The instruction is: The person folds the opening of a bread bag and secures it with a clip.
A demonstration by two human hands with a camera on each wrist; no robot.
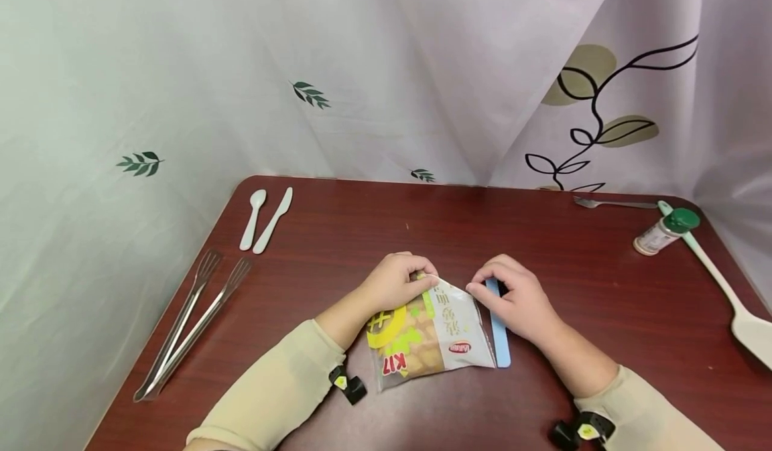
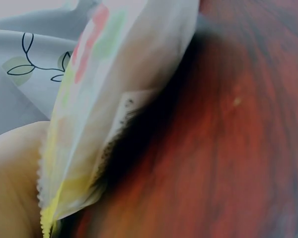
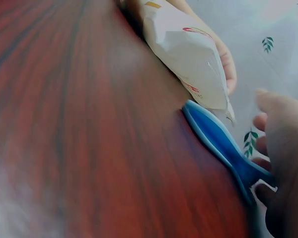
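Pinching the far left corner of a snack packet [image 1: 431,334], the left hand [image 1: 395,282] holds that end slightly off the dark red surface [image 1: 338,236], its fingers curled round the crimped seal; this looks like a way to steady the packet and keep its top edge taut. The right hand [image 1: 519,300] rests at the packet's far right corner, fingers bent down onto the upper end of a blue clip stick [image 1: 499,330], which it seems to grip; the right wrist view shows fingers closed about the blue handle [image 3: 248,171], with the packet's edge just beside it.

The packet lies at the middle of the near surface, between both forearms. Its long axis runs from the person outward, tilted a little left at the near end, with the sealed top pointing away. The clip stick lies alongside the packet's right edge, nearly parallel to it, touching or almost touching; which cannot be told.

Tongs [image 1: 193,320] and a spice jar [image 1: 666,231] lie well apart.
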